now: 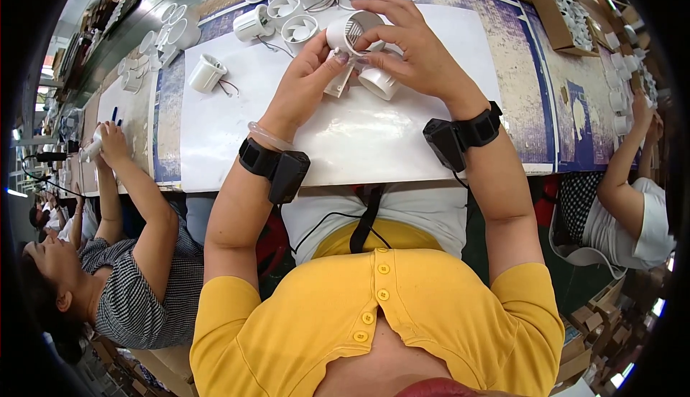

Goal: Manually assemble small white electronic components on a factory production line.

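Observation:
Over the far middle of the white sheet, I hold a white plastic fan housing (345, 35), a short cylinder with a slotted grille inside. My left hand (302, 84) closes on its lower left side, the thumb near the rim. My right hand (413, 48) curves round its right side, fingertips at the rim and the opening. Just below, between the hands, are a flat white plastic piece (338, 83) and a white cylindrical part (379, 84); whether these touch the housing I cannot tell. Left of my left hand, a white cylindrical part with wires (208, 74) lies on the sheet.
Several white fan units with blades (299, 32) stand grouped at the back. More white cylinders (183, 34) sit at the back left. An open cardboard box (557, 12) of small white parts is at the far right. Co-workers (144, 253) sit on both sides.

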### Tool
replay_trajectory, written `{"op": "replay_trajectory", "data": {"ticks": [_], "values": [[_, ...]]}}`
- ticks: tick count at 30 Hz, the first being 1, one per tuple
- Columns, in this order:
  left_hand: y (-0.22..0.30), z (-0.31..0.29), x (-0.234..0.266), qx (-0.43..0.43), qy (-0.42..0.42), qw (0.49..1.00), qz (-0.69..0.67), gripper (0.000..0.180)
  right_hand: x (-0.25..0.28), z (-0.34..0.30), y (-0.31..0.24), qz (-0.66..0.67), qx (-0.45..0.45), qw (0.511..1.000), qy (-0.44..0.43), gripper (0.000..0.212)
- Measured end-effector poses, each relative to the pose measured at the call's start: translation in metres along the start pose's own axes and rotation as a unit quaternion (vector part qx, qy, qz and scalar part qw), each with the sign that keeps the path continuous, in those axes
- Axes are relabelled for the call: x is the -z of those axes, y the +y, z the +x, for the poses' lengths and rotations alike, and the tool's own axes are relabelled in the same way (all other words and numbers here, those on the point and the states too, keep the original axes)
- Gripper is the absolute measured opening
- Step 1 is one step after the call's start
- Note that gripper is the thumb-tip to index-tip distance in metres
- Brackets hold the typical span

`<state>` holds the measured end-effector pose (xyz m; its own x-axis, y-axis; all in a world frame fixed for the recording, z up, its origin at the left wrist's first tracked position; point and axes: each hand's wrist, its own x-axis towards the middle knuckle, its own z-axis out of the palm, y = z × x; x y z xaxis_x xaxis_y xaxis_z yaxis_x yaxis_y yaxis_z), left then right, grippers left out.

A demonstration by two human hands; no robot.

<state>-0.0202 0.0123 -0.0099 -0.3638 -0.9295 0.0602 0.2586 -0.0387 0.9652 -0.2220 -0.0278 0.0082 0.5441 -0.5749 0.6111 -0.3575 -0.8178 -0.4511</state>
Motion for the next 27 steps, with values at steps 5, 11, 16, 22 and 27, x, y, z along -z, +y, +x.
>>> {"op": "replay_trajectory", "data": {"ticks": [5, 11, 16, 22, 27], "values": [[0.002, -0.001, -0.001, 0.012, -0.004, 1.000, -0.010, 0.042, -0.001, 0.000, 0.001, 0.015, 0.008, 1.000, 0.002, 0.016], [0.000, -0.002, 0.002, 0.030, -0.015, 0.999, -0.016, 0.044, 0.002, -0.001, 0.001, 0.046, -0.007, 0.998, -0.037, 0.015], [0.003, -0.002, -0.003, 0.020, 0.011, 0.999, -0.030, 0.046, -0.003, -0.001, 0.006, 0.072, -0.042, 0.996, -0.037, 0.013], [-0.001, -0.001, 0.006, 0.022, -0.025, 0.998, -0.046, 0.047, -0.002, 0.000, 0.007, 0.054, 0.000, 0.998, -0.026, 0.015], [0.000, -0.001, 0.005, 0.031, -0.029, 0.998, -0.039, 0.048, -0.002, 0.001, 0.004, 0.071, -0.005, 0.997, -0.035, 0.014]]}}
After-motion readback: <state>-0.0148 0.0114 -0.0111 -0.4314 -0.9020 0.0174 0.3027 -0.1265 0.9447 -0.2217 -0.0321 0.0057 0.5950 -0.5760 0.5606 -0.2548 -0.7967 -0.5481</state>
